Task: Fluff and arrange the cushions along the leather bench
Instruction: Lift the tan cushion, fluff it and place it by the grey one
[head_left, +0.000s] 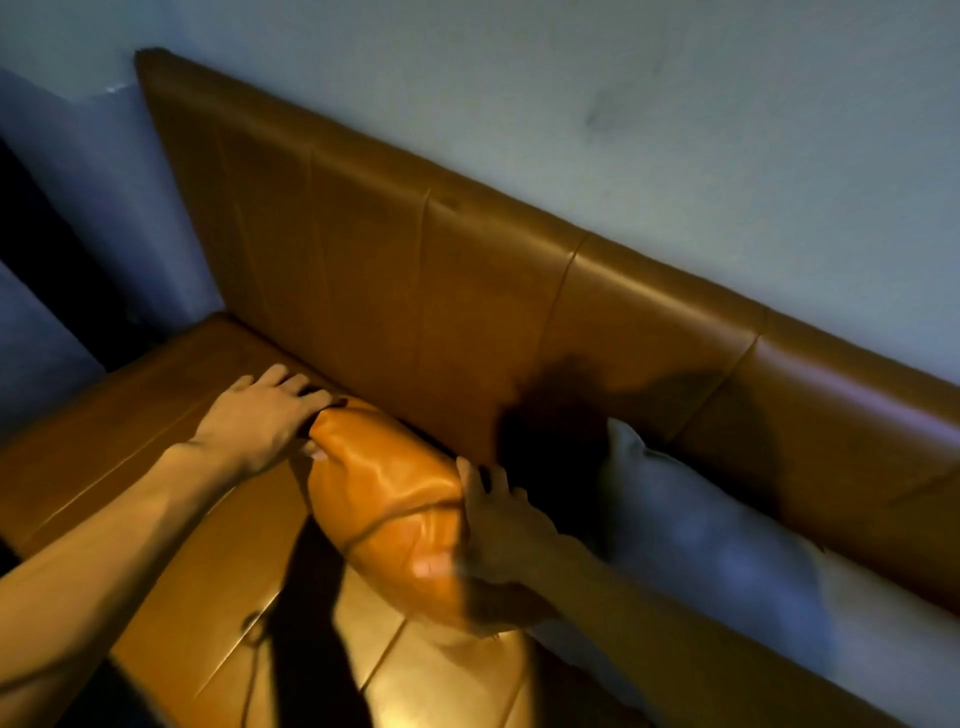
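Right now I am in the middle of the fluffing step, with both hands pressed to the tan leather cushion that sits on the seat of the leather bench, its far corner just beside the backrest; my left hand lies over the cushion's far-left corner, fingers spread and curled onto the edge, gripping it; my right hand is clapped against the cushion's right side, fingers splayed and the thumb on the near face, so it squeezes more than it clasps. Neither hand is closed into a fist. The cushion lies slantwise, its seam running across the top, and it looks dented where my hands press; to its right a pale grey cushion leans along the backrest, blurred, near my right forearm but whether touching I cannot tell. Next, as I judge it, I would need to plump the tan cushion from both sides, then stand it upright against the backrest, left of the grey one, with an even gap. I see no brand, label or writing anywhere; the light is dim and the near edge is smeared.
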